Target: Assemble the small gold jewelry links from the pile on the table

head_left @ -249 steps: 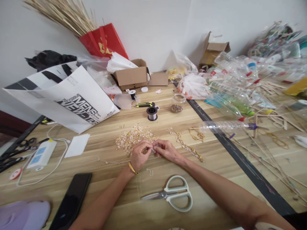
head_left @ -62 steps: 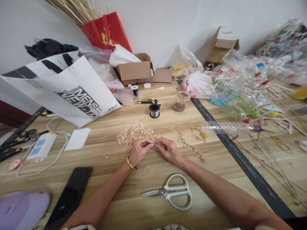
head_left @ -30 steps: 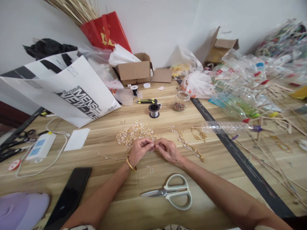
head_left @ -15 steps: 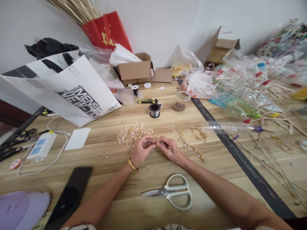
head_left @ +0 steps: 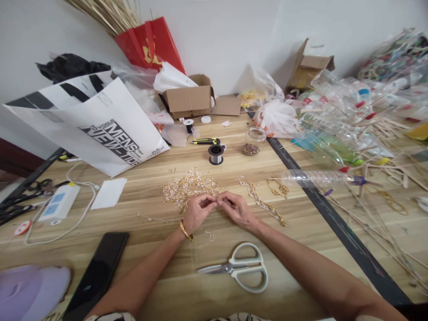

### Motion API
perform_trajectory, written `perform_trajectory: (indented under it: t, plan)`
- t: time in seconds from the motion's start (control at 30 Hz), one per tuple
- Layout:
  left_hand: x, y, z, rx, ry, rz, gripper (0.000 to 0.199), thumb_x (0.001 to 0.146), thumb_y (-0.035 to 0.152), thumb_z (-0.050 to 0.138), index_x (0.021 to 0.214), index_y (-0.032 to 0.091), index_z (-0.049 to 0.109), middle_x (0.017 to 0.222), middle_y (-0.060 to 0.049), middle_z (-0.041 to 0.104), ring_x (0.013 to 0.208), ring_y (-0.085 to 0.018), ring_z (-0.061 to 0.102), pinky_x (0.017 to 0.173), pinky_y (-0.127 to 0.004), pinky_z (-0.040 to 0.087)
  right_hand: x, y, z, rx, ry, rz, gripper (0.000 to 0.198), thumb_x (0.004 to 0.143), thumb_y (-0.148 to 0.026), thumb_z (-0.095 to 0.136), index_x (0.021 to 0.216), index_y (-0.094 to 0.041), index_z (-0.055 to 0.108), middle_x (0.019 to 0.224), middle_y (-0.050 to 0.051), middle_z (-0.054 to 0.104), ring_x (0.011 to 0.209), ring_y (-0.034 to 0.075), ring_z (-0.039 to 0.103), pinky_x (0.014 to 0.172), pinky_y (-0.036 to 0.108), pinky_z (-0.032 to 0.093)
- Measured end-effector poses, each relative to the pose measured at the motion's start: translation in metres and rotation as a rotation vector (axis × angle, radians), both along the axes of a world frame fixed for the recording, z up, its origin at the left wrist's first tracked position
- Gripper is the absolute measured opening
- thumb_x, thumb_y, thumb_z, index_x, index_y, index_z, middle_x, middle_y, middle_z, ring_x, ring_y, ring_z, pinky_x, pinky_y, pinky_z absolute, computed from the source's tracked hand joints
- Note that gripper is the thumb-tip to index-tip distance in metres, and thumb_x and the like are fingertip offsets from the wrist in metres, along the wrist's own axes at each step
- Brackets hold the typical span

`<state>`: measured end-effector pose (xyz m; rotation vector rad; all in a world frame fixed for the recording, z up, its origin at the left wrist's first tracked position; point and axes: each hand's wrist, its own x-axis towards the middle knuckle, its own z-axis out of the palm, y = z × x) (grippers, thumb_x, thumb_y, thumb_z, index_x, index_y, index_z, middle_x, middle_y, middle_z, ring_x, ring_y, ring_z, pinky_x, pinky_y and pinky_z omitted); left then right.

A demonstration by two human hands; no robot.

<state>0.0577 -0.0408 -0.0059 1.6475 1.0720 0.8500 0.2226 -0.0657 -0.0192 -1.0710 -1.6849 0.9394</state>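
Observation:
My left hand (head_left: 199, 211), a gold bangle on its wrist, is closed in a pinch, thumb against fingertips. Its tips meet those of my right hand (head_left: 236, 209), pinched the same way. Whatever lies between the fingertips is too small to make out. Just behind them spreads a pile of small gold and clear beads (head_left: 187, 185). A fine strand with a few beads (head_left: 155, 219) trails left of my left wrist. Some clear beads (head_left: 210, 235) lie below the hands. White-handled scissors (head_left: 234, 267) rest nearer me, and gold beaded chains (head_left: 261, 200) lie right of my right hand.
Behind the pile stand a wire spool (head_left: 216, 154), a cutter knife (head_left: 205, 141) and a jar of beads (head_left: 252, 141). A black phone (head_left: 96, 276) and a white paper bag (head_left: 110, 120) are at left. Plastic bottles (head_left: 334, 120) crowd the right.
The fingers of my left hand have bent slightly lower and closer together. Both hands stay fingertip to fingertip in the same place; nothing on the table has moved.

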Motion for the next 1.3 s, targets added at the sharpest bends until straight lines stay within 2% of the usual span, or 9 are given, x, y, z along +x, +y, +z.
perform_trajectory:
  t: [0.17, 0.37, 0.5, 0.6, 0.73, 0.93, 1.17, 1.3]
  plan:
    - [-0.0005, -0.0014, -0.0004, 0.148, 0.057, -0.002, 0.007, 0.077, 0.019, 0.06, 0.073, 0.014, 0.062, 0.069, -0.002, 0.062, 0.064, -0.013, 0.057, 0.061, -0.024, 0.046, 0.0, -0.0001, 0.0005, 0.016, -0.021, -0.04, 0.017, 0.087, -0.029, 0.049, 0.081, -0.015, 0.057, 0.057, -0.004, 0.039, 0.052, 0.01, 0.034, 0.05, 0.022, 0.028]
    - [0.0001, -0.0051, 0.0003, 0.644, 0.177, 0.033, 0.009, 0.08, 0.015, 0.057, 0.073, 0.016, 0.062, 0.08, -0.005, 0.061, 0.079, -0.016, 0.056, 0.073, -0.029, 0.047, 0.0003, -0.0002, 0.0044, -0.012, -0.007, -0.027, 0.015, 0.087, -0.027, 0.047, 0.079, -0.015, 0.054, 0.056, -0.005, 0.034, 0.051, 0.01, 0.032, 0.049, 0.022, 0.026]
    - [-0.0016, -0.0052, 0.0004, 0.793, 0.237, 0.019, 0.011, 0.081, 0.013, 0.056, 0.073, 0.018, 0.063, 0.093, -0.007, 0.063, 0.093, -0.019, 0.056, 0.084, -0.034, 0.047, 0.0004, -0.0003, 0.0049, -0.046, 0.011, -0.004, 0.015, 0.086, -0.027, 0.047, 0.078, -0.016, 0.053, 0.056, -0.005, 0.034, 0.051, 0.01, 0.031, 0.05, 0.023, 0.026]
    - [-0.0029, -0.0046, 0.0, 0.776, 0.239, -0.025, 0.013, 0.082, 0.014, 0.055, 0.074, 0.02, 0.063, 0.095, -0.007, 0.066, 0.097, -0.02, 0.055, 0.088, -0.037, 0.046, 0.0007, -0.0003, 0.0051, -0.069, 0.009, 0.012, 0.015, 0.085, -0.027, 0.047, 0.076, -0.016, 0.052, 0.056, -0.006, 0.032, 0.052, 0.01, 0.03, 0.05, 0.023, 0.025]
    - [-0.0023, -0.0043, 0.0005, 0.713, 0.158, -0.05, 0.013, 0.083, 0.016, 0.055, 0.074, 0.02, 0.063, 0.083, -0.006, 0.068, 0.089, -0.019, 0.058, 0.082, -0.035, 0.048, 0.0015, -0.0002, 0.0053, -0.078, 0.011, 0.028, 0.016, 0.085, -0.028, 0.048, 0.077, -0.016, 0.053, 0.055, -0.006, 0.032, 0.052, 0.009, 0.031, 0.05, 0.022, 0.025]
    - [-0.0002, -0.0032, 0.0022, 0.575, 0.078, 0.0, 0.011, 0.08, 0.017, 0.059, 0.07, 0.019, 0.063, 0.076, -0.006, 0.067, 0.077, -0.017, 0.06, 0.076, -0.032, 0.049, 0.0012, 0.0003, 0.0038, -0.068, 0.02, 0.025, 0.017, 0.086, -0.029, 0.049, 0.079, -0.015, 0.055, 0.056, -0.006, 0.034, 0.051, 0.009, 0.031, 0.049, 0.022, 0.026]
    - [-0.0018, -0.0016, 0.005, 0.302, 0.041, 0.06, 0.008, 0.076, 0.019, 0.062, 0.069, 0.016, 0.063, 0.073, -0.004, 0.067, 0.071, -0.016, 0.062, 0.071, -0.029, 0.049, 0.0007, 0.0034, -0.0019, -0.046, 0.001, -0.032, 0.018, 0.085, -0.032, 0.053, 0.086, -0.015, 0.058, 0.053, -0.007, 0.031, 0.048, 0.009, 0.031, 0.047, 0.022, 0.026]
    - [-0.0018, -0.0017, 0.0075, 0.26, 0.057, 0.064, 0.008, 0.076, 0.02, 0.062, 0.068, 0.017, 0.063, 0.073, -0.004, 0.068, 0.071, -0.016, 0.062, 0.071, -0.028, 0.049, -0.0001, 0.0035, -0.0036, -0.017, -0.01, -0.038, 0.017, 0.085, -0.03, 0.053, 0.088, -0.015, 0.059, 0.053, -0.007, 0.031, 0.048, 0.009, 0.03, 0.048, 0.023, 0.026]
